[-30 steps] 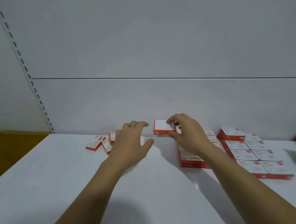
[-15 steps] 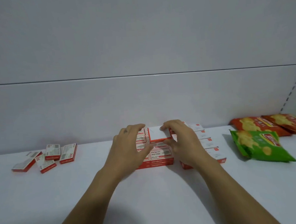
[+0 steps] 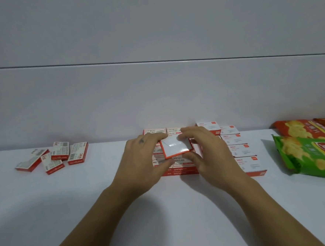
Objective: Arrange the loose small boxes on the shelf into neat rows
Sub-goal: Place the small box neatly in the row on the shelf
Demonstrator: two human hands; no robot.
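Head view: both hands pinch one small white-topped box (image 3: 176,147) with orange edges. The left hand (image 3: 141,159) takes its left side and the right hand (image 3: 208,154) its right, thumbs at the near edge. The box is tilted over the stacked block of staple boxes (image 3: 182,169), whose far row reaches the back panel (image 3: 155,94). A column of white boxes (image 3: 244,151) lies just beside the block on the right. The green chip bag (image 3: 310,156) is near that column but apart from it. Four loose boxes (image 3: 60,157) lie well left, with bare shelf (image 3: 103,165) showing between them and the block.
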